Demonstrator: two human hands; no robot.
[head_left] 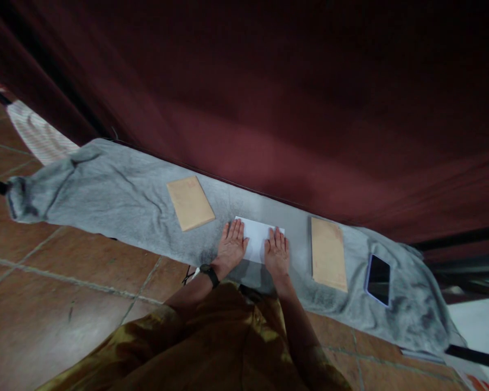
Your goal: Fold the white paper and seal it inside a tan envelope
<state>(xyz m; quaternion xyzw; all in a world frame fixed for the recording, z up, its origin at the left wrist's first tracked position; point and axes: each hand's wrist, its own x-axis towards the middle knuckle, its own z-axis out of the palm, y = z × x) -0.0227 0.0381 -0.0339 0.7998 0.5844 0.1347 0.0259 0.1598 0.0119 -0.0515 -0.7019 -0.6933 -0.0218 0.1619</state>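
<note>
Before a dark red curtain [244, 130], a gray cloth [126, 206] bears two tan envelopes [190, 203] flanking a white sheet of paper [256, 239], its ends beneath an open left hand [231, 247] and a flat, open right hand [277, 254].

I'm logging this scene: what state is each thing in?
Left hand, palm down
Right hand, palm down
White paper, flat under both hands
Left brown rectangle, lying flat
Right brown rectangle, lying flat
Phone, lying flat, screen dark
Gray cloth, spread, wrinkled
Watch, strapped on
</note>
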